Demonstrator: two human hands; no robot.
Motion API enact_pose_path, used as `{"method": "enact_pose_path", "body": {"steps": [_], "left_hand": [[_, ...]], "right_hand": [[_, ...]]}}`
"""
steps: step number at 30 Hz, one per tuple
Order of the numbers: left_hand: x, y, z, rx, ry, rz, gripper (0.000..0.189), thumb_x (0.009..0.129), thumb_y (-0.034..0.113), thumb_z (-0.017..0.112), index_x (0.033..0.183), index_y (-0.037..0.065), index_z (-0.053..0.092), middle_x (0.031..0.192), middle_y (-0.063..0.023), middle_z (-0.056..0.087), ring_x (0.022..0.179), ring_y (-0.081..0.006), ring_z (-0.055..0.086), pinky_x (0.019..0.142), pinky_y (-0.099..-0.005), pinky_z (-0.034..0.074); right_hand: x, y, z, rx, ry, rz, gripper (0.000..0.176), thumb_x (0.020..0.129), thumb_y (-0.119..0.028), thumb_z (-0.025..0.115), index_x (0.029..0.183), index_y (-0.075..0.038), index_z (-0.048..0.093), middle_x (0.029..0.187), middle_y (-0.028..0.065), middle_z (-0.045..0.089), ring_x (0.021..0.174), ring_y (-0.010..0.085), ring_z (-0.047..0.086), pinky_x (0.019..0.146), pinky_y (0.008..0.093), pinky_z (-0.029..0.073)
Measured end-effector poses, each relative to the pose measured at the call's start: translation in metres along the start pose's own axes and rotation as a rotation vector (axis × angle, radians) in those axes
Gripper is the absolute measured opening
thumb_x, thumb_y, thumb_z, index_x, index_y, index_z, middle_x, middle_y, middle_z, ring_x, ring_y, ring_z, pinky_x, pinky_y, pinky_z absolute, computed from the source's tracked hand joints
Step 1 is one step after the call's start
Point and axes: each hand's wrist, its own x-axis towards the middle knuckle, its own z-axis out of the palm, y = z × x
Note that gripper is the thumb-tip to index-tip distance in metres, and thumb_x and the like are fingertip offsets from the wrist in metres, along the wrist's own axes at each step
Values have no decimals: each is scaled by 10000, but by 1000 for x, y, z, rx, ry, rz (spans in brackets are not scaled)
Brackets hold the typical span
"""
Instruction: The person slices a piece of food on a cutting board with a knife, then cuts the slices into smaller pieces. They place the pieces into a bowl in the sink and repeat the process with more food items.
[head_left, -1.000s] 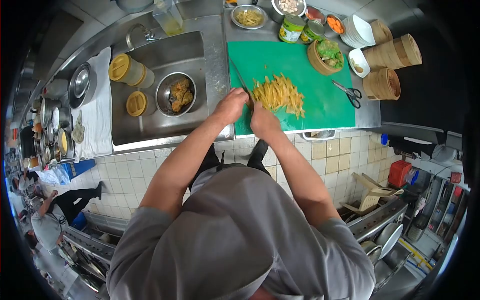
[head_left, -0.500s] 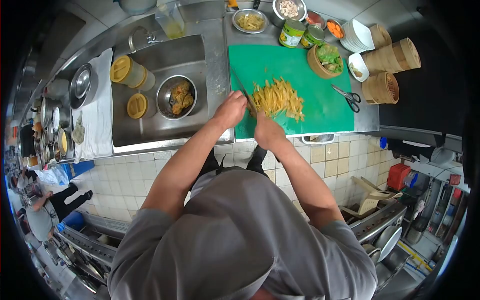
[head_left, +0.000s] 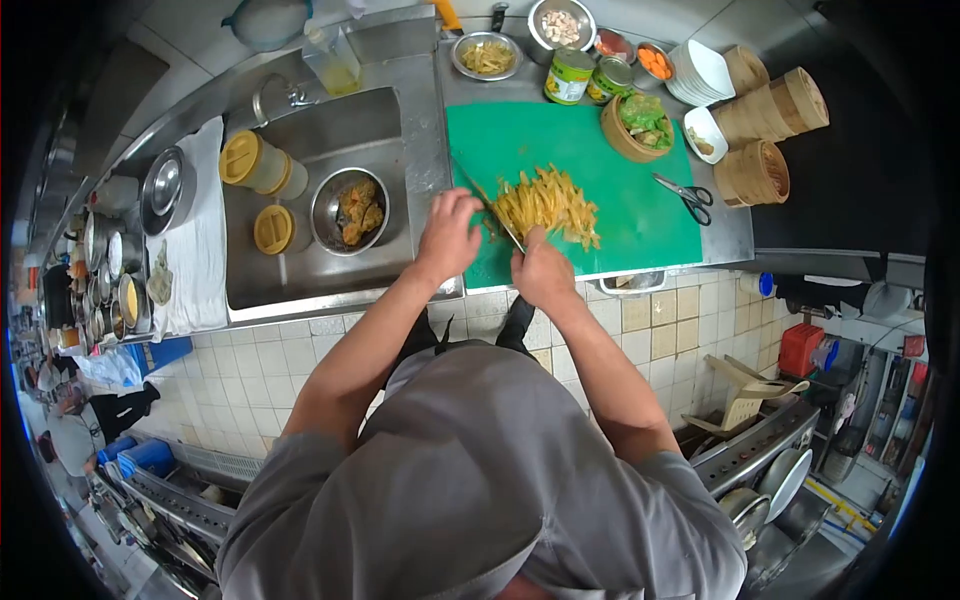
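My right hand [head_left: 545,272] is closed round the handle of a knife [head_left: 502,222], whose blade slants up and left across the green cutting board [head_left: 630,235]. A pile of yellow-brown vegetable strips [head_left: 550,205] lies against the blade's right side. On the other side of the blade, my left hand [head_left: 450,238] hovers at the board's left edge. Its fingers are loosely bent and apart, fingertips close to the blade, and nothing shows in them. A few small scraps lie between this hand and the knife.
Left of the board, a sink [head_left: 300,110] holds a metal bowl [head_left: 350,212] of brownish food and yellow-lidded containers [head_left: 272,230]. Scissors [head_left: 685,195] and a bamboo steamer [head_left: 635,135] with leafy greens lie right. Cans [head_left: 568,78] and bowls line the back.
My left hand has drawn back left from the blade and its fingers have loosened. My right hand still holds the knife beside the strips. The camera view has shifted slightly.
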Motion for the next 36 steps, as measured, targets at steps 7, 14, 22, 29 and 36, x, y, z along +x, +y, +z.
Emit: {"method": "enact_pose_path", "body": {"steps": [7,14,22,29,36], "left_hand": [[34,60,19,321,-511,433,354,898,136,717,1179,296,859,1752,39,414,1692,-309,181,1347,-682,75],[39,24,36,383,-389,384,376,995,216,667,1340,302,790,1729,44,448,1682,-297,211,1342,-686,78],[14,34,47,204,-268,149,616,1082,412,631,1654,237,485,1811,-73,255,1692,-328,141,1356,-633,97],[12,15,41,430,-375,282,773,1039,411,694,1724,297,354,1835,-99,152,1691,-353,132,1357,-628,94],[12,11,-1,68,-31,220,696,954,321,791,1596,208,548,1717,-195,400,1600,-411,349,1316,-635,229]], "right_hand": [[-19,26,-12,81,148,-102,280,932,-231,709,1100,-33,605,939,263,762,883,481,751,800,600,592],[-86,170,-72,-51,38,-66,315,790,-174,820,1040,-74,657,901,164,756,870,409,745,761,521,581],[-111,252,-88,185,237,75,209,873,-40,710,1073,-55,649,674,110,634,580,252,611,586,410,487],[-42,228,-66,23,357,39,266,901,-130,756,1151,-83,678,734,124,677,669,324,679,654,455,534],[15,212,-58,-58,396,73,292,895,-149,799,1162,-97,693,853,125,747,763,333,736,707,462,570]]}}
